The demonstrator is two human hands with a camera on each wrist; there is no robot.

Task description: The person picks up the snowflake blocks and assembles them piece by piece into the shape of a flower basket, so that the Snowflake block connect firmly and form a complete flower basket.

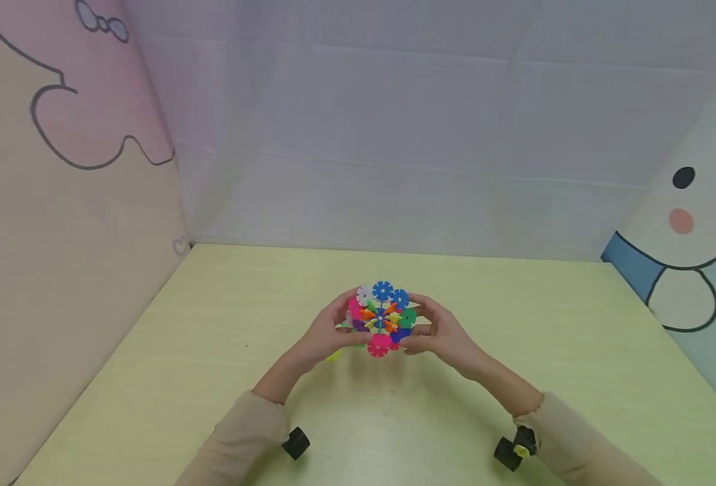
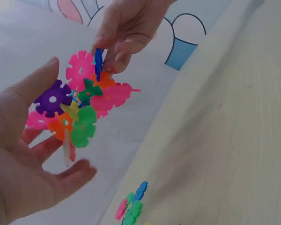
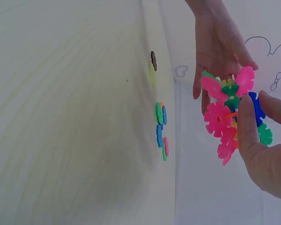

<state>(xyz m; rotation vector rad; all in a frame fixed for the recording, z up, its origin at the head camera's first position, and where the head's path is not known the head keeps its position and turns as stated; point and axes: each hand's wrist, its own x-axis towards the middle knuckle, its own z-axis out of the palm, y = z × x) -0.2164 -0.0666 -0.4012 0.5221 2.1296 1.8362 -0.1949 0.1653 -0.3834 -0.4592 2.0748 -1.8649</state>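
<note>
A ball of interlocking snowflake discs [image 1: 380,317] in pink, blue, green, orange, purple and white is held up above the table between both hands. My left hand [image 1: 324,334] holds its left side; in the left wrist view the thumb lies by a purple disc [image 2: 53,99], and some of the fingers pass behind the ball. On the other side, my right hand [image 1: 445,334] pinches a blue disc [image 3: 256,110] at the edge of the ball between thumb and finger. The ball's inner joints are mostly hidden by the outer discs.
Loose discs lie on the pale wooden table [image 1: 388,432] beyond the hands, among them a green one [image 3: 159,114], a yellow one [image 3: 152,74] and a black one [image 3: 153,61]. A white curtain [image 1: 394,148] closes the back, with printed panels at both sides.
</note>
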